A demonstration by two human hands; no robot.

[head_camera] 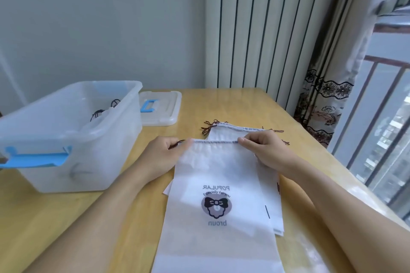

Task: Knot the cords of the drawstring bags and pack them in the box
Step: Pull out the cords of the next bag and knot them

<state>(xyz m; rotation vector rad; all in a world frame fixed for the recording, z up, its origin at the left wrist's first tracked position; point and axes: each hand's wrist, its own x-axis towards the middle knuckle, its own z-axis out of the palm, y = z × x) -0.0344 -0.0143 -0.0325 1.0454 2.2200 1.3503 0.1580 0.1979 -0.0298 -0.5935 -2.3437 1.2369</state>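
Observation:
A white drawstring bag (218, 201) with a printed bow logo lies flat on top of a stack of like bags (230, 131) on the wooden table (266, 104). My left hand (164, 150) pinches the dark cord at the bag's top left corner. At the top right corner my right hand (261, 148) pinches the hem. Left of the bags stands a clear plastic box (66, 135) with blue latches. Inside it lies at least one bag with dark cords (104, 111).
The box's lid (162, 107), with a blue handle, lies flat behind the box. A striped curtain and a patterned curtain hang beyond the table's far right edge, next to a window with a railing. Loose brown cord ends (210, 125) stick out from the stack.

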